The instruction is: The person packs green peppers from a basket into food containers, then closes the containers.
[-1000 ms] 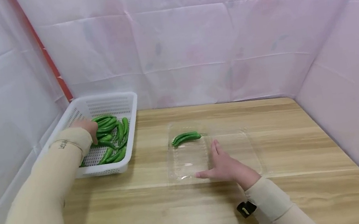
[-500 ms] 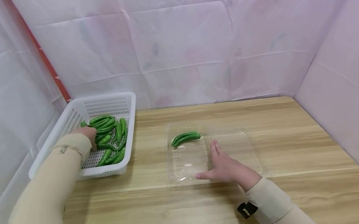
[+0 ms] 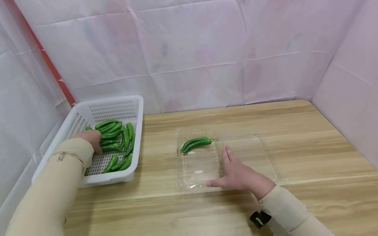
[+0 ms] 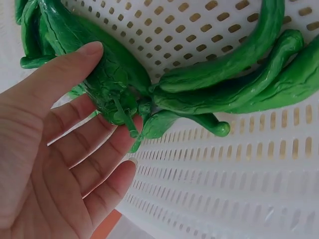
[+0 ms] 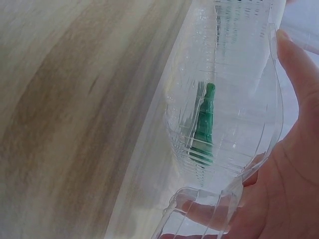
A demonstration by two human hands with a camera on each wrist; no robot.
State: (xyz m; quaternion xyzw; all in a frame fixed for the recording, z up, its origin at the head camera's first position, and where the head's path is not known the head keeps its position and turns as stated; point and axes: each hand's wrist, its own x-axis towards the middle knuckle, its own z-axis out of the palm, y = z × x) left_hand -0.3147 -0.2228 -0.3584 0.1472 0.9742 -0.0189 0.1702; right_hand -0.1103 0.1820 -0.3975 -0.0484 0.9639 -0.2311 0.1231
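Observation:
In the head view my left hand (image 3: 90,139) reaches into a white plastic basket (image 3: 139,139) among several green chili peppers (image 3: 112,133). The left wrist view shows my thumb on top of a green chili pepper (image 4: 75,37) and my fingers beneath it; other peppers (image 4: 219,79) lie beside it. My right hand (image 3: 237,174) is spread at the middle of an unfolded clear plastic clamshell box (image 3: 200,169), thumb toward its near edge and fingers straight. Green peppers (image 3: 195,144) lie together at the far end of the box's left half. In the right wrist view my thumb touches the rim.
The box's flat clear lid (image 3: 253,157) lies to the right, partly behind my right hand. Pale printed cloth walls (image 3: 194,52) enclose the wooden table (image 3: 146,226) at the back and both sides. The basket stands near the left wall.
Within the basket my left hand has shifted slightly, and peppers beside it have moved a little. My right hand and the peppers in the box stay in place.

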